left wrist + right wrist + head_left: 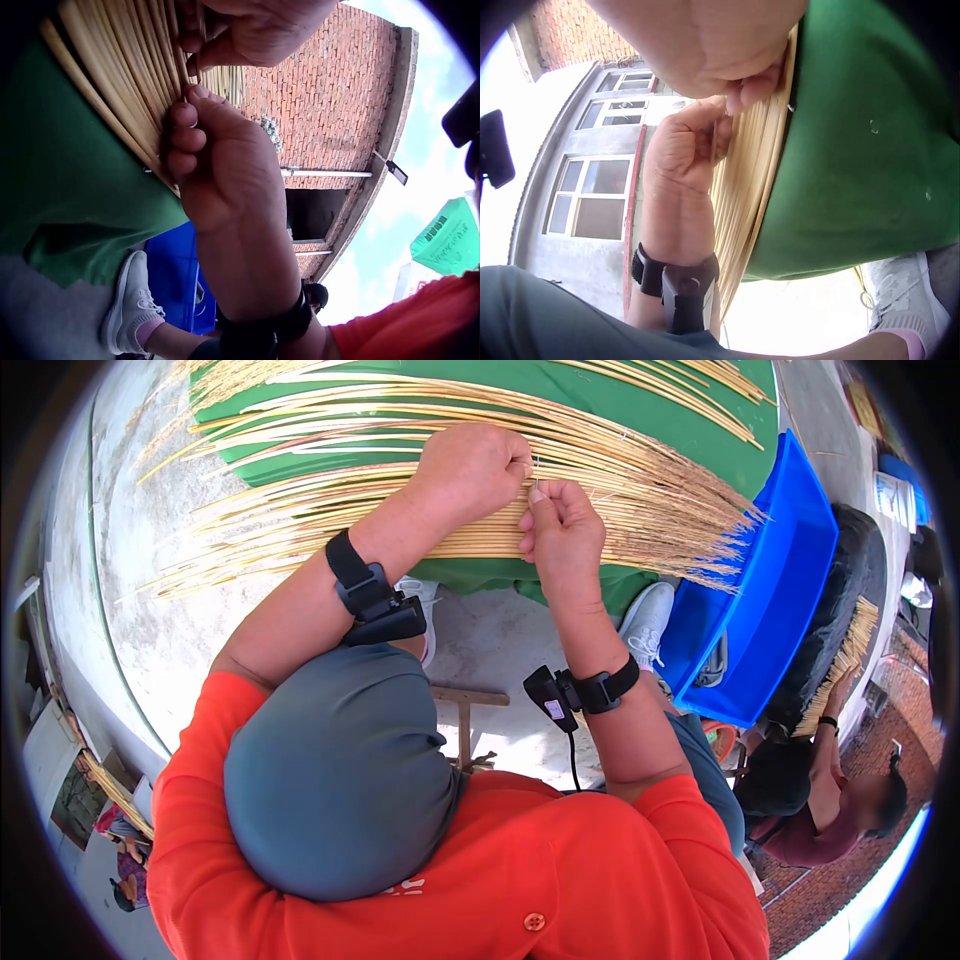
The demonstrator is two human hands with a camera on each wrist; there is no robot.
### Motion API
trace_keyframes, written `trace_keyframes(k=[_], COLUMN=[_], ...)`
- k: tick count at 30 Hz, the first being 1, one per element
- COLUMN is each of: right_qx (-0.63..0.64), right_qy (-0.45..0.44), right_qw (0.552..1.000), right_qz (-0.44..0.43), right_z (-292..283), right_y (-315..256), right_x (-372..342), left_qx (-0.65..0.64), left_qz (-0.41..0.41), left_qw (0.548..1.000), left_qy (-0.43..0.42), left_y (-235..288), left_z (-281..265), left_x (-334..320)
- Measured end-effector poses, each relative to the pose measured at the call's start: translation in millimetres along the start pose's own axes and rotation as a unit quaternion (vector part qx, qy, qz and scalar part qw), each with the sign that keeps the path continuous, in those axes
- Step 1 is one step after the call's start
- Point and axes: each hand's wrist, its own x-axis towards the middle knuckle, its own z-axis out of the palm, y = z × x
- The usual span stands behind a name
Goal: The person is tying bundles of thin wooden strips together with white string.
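Observation:
A layer of long, straw-coloured stalks with bushy seed heads lies across the green cloth. Over the middle of this layer my left hand has its fingers curled, fingertips at the upper end of a thin pale strand. My right hand, just below and to the right, pinches the strand between thumb and forefinger. The left wrist view shows the right hand at the stalks, its thumb tip close to the left hand's fingers. In the right wrist view the left hand faces the near right hand.
The green cloth covers the work surface, with more stalks at its far right. A blue plastic bin stands to the right, beside a black tyre-like object. Another person is at lower right. My knee rises close below the left forearm.

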Motion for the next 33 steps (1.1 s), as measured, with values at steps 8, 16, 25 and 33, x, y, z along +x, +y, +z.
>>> trace_keyframes(k=[8,16,25,33], right_qx=[-0.096,-0.043,-0.069,-0.064], right_qy=[0.013,-0.002,-0.019,-0.023], right_qw=[0.995,0.999,0.997,0.998], right_qz=[-0.034,-0.015,-0.013,-0.001], right_z=[-4.8,-8.3,-8.3,-8.7], right_y=[9.4,5.2,3.4,2.5], right_x=[-3.4,-15.9,-10.6,-10.9], left_qx=[0.021,0.025,0.025,0.045], left_qz=[0.000,-0.021,-0.050,-0.060], left_qw=[1.000,0.999,0.994,0.993], left_qy=[0.009,-0.017,-0.091,-0.093], left_y=[-2.4,-4.8,-1.7,-1.2], left_z=[3.8,-4.8,-11.6,-10.8], left_x=[1.4,6.8,10.6,13.0])
